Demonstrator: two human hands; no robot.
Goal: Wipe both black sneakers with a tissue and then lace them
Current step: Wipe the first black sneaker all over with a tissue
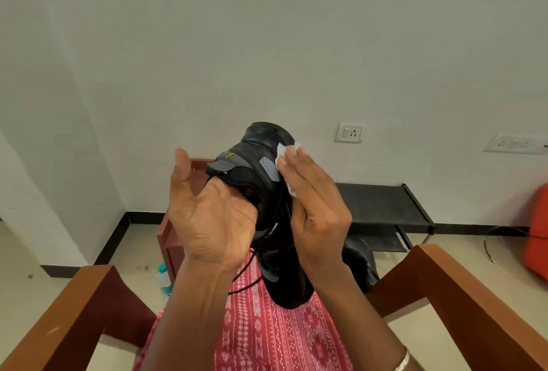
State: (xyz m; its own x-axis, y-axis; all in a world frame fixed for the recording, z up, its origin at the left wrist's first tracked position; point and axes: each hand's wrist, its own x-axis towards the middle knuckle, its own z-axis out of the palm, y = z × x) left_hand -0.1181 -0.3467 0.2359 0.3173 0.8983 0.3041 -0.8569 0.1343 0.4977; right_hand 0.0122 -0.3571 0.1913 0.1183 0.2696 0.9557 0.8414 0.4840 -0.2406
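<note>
I hold a black sneaker with grey patches up in front of me, toe end pointing up. My left hand has its fingers tucked inside the shoe's opening, palm towards me and thumb raised. With flat, straight fingers, my right hand presses a white tissue against the shoe's right side near the toe. A loose black lace dangles over my red patterned lap. The second black sneaker lies on the floor behind my right wrist, mostly hidden.
Wooden chair armrests run along my left and right. Ahead stand a red-brown wooden stand and a low black rack against the wall. A plastic bottle sits on the floor. An orange object is at far right.
</note>
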